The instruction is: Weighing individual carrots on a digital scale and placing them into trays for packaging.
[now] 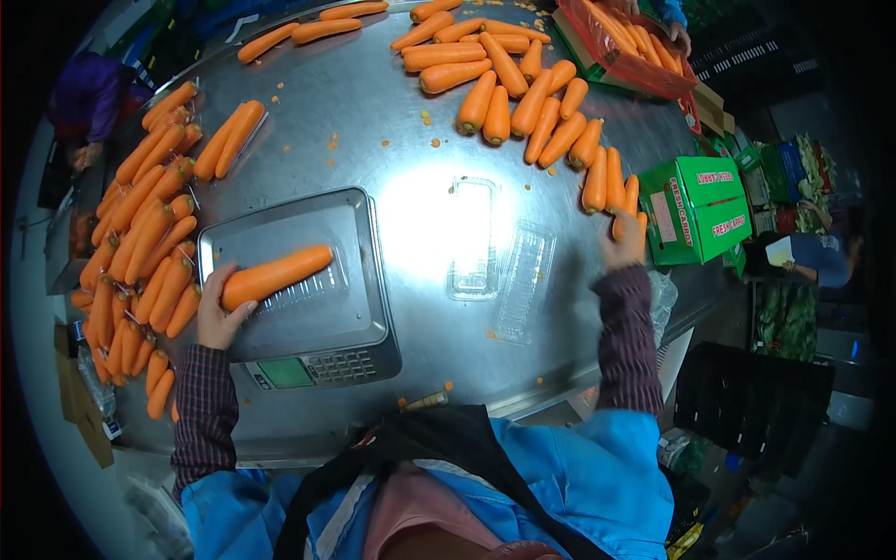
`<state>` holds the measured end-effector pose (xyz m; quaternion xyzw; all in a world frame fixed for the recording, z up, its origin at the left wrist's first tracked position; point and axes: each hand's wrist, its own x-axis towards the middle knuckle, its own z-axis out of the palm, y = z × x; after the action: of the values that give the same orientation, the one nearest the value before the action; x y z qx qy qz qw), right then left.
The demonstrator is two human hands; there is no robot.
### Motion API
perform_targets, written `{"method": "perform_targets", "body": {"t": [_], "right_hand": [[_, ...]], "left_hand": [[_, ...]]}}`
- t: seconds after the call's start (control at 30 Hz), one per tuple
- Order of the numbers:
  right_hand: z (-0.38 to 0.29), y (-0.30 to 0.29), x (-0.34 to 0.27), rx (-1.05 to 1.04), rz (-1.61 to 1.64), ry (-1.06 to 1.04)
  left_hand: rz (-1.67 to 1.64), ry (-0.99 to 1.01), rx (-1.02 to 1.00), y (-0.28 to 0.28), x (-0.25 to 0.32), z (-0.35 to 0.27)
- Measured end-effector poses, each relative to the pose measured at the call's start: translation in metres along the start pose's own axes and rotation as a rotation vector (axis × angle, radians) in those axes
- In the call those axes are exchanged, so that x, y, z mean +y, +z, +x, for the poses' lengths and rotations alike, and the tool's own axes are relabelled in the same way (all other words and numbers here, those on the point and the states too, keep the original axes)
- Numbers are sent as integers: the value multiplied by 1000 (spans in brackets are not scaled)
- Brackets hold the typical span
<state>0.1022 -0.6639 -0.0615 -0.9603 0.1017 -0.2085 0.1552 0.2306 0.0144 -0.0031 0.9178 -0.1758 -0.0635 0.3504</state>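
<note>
My left hand (221, 308) is closed around the thick end of a large carrot (280, 276) over the steel pan of a digital scale (350, 308); a clear plastic tray lies beneath that carrot. At the right, my right hand (625, 241) touches a carrot (640, 227) at the near end of a curved row of loose carrots (593, 178); its grip is partly hidden. Two more clear plastic trays (474, 238) (525, 283) lie between the scale and my right hand. Many carrots (150, 231), some visibly in clear trays, are heaped left of the scale.
A green carrot carton (700, 210) stands right of the row. At the top right, a co-worker's hand (679, 38) is at a red-lined box of carrots (651, 70). Another person (91, 98) is at the upper left. Carrot scraps dot the steel table (392, 119).
</note>
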Motion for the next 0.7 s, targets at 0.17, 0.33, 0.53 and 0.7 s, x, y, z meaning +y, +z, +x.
{"method": "perform_targets", "body": {"t": [0.17,0.33,0.53,0.7], "right_hand": [[128,125,-134,-270,-125,108],[179,189,-158,-423,-306,451],[154,167,-124,-154,564,475],[90,85,-203,-435,1053,106]], "left_hand": [[44,-7,-1,-2,-4,-3],[28,-27,12,-7,-7,-4],[26,43,7,-8,-23,-4],[-68,20,48,-2,-34,-8]]}}
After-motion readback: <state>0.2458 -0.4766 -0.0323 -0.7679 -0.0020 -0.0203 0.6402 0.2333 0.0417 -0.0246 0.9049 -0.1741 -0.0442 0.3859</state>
